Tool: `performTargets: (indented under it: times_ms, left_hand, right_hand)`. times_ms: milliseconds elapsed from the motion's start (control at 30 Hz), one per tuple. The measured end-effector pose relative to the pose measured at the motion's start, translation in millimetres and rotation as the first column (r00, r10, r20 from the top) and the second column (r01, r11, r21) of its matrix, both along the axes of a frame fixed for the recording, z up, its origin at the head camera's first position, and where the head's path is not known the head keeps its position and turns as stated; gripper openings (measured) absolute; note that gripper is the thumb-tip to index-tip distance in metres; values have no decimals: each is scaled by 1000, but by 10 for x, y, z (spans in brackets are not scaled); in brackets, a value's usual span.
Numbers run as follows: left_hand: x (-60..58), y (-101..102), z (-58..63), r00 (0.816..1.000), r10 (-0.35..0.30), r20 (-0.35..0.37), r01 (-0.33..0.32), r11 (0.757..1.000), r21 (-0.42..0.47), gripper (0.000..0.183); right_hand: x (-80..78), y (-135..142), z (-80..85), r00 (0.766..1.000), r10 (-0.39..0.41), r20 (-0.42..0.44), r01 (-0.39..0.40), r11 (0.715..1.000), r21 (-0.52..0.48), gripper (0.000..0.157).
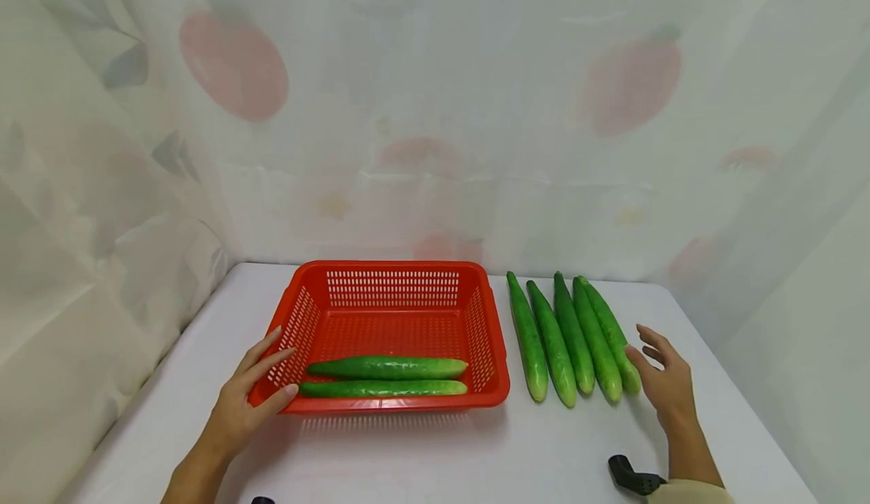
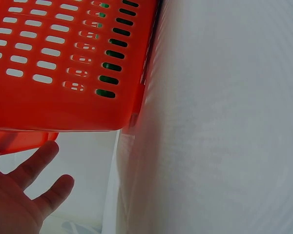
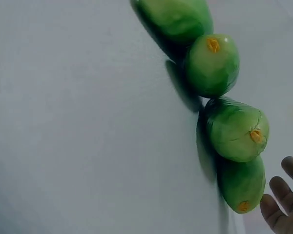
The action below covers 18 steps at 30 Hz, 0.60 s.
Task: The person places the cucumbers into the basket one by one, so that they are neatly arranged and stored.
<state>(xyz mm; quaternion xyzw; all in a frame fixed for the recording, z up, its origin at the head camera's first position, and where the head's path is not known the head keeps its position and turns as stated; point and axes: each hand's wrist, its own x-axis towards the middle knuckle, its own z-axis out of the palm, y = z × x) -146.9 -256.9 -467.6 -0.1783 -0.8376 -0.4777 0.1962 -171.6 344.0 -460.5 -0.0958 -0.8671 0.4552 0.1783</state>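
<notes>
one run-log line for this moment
left hand: at red basket corner | right hand: holding nothing | in basket: two cucumbers | on table: five cucumbers

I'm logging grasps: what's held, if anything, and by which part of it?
Nothing appears held: the left hand is spread at the left side of the red basket, and the right hand is empty beside five cucumbers.

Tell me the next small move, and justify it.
Probably close the right hand round the rightmost cucumber: that hand is beside it, holding nothing. Two cucumbers lie in the red basket, with bare floor behind them, and the left hand is at its near left corner.
</notes>
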Motion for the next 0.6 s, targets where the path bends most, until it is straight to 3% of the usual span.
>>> performTargets:
  times_ms: [600]
  left_hand:
    - [-4, 6, 3, 1000, 4, -5, -4, 1000, -8, 49]
  right_hand:
    - [-38, 94, -346, 995, 13, 99, -14, 1000, 11, 50]
